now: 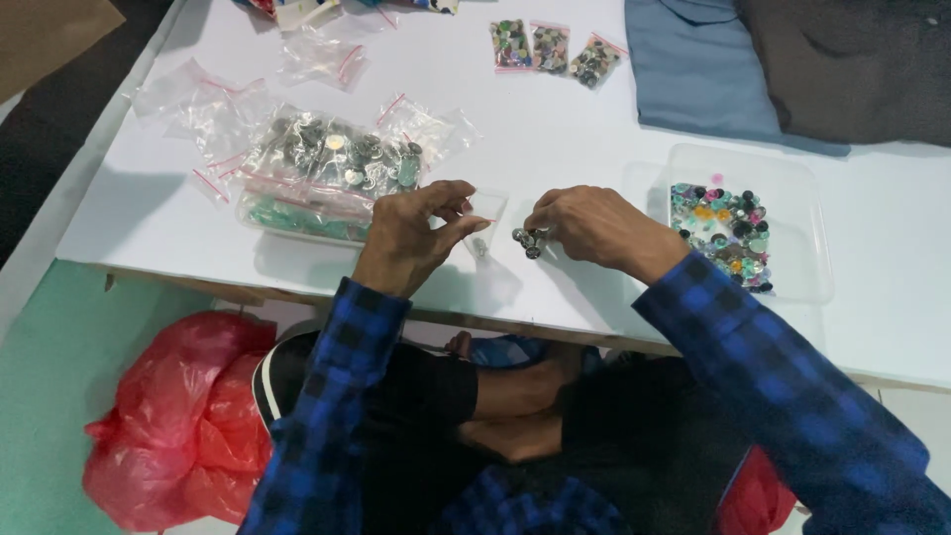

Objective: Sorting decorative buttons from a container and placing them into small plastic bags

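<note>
Clear bag (485,206) pinched in left hand (411,238) grip | right hand (584,226) grip closed on dark buttons (530,241) | white table (555,129)

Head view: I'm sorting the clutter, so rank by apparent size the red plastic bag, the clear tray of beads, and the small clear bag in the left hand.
1. red plastic bag, though it lies nearer the camera, which enlarges it
2. clear tray of beads
3. small clear bag, pinched by the left hand

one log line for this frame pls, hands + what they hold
left hand: holds small clear zip bag open | right hand: pinches dark buttons by bag mouth | right: clear tray of mixed buttons
</note>
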